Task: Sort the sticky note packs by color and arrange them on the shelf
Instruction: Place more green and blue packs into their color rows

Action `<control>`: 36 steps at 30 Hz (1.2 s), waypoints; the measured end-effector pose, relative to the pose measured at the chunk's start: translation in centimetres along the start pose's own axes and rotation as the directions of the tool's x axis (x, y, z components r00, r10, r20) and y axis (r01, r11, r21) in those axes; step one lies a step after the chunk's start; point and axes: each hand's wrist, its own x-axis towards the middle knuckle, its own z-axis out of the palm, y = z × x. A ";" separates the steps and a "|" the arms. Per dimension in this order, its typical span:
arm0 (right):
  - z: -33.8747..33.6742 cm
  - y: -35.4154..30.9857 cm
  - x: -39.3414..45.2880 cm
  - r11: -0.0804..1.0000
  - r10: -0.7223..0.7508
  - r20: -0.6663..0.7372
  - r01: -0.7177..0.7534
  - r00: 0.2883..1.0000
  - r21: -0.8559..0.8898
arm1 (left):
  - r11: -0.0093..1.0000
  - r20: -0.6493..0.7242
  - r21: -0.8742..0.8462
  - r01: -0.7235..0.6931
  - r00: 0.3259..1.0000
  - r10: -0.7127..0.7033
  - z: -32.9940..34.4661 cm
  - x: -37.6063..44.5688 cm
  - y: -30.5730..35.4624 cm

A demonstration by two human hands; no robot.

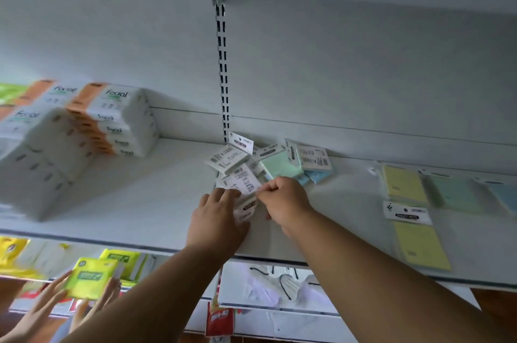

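Fingers [263, 193] of the right hand [282, 203] pinch one pack [246, 186] at the near edge of the pile [251, 163]; the left hand [218, 214] rests flat, fingers straight, on packs beside it.

Lift that pack clear while the left hand steadies the rest, then carry it right to the sorted yellow packs [402, 183]; bare shelf [344, 203] between gives room, the near lip is close.

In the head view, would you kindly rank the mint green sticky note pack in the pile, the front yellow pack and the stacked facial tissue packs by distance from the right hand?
1. Mint green sticky note pack, in the pile just behind the right hand.
2. Front yellow pack, lying to the right.
3. Stacked facial tissue packs, far left.
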 end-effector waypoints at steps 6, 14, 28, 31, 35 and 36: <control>-2.3 -3.4 -1.9 0.753 0.153 0.223 -0.260 0.963 0.605 | 0.993 -0.219 -0.075 -0.092 0.973 0.074 -0.8 0.7 -0.2; -7.2 -1.1 -3.4 0.928 -0.027 -0.029 0.036 0.999 0.371 | 0.532 0.068 -0.797 0.285 0.918 -0.390 -2.9 2.0 4.8; -19.3 10.0 -5.0 0.973 0.014 -0.274 0.049 0.962 0.224 | 0.679 0.324 -0.683 0.270 0.945 -0.050 4.2 -2.1 17.4; -24.1 12.9 -4.6 0.996 -0.020 -0.368 0.050 0.930 0.072 | 0.768 0.323 -0.609 0.197 0.946 0.014 6.5 -2.1 22.5; -31.9 17.1 -3.1 0.990 -0.075 -0.426 0.016 0.902 -0.141 | 0.823 0.283 -0.548 0.146 0.959 0.018 10.6 -2.0 30.7; -33.7 17.9 -2.7 0.984 -0.093 -0.426 0.016 0.900 -0.180 | 0.829 0.274 -0.539 0.150 0.962 0.004 11.5 -1.9 32.7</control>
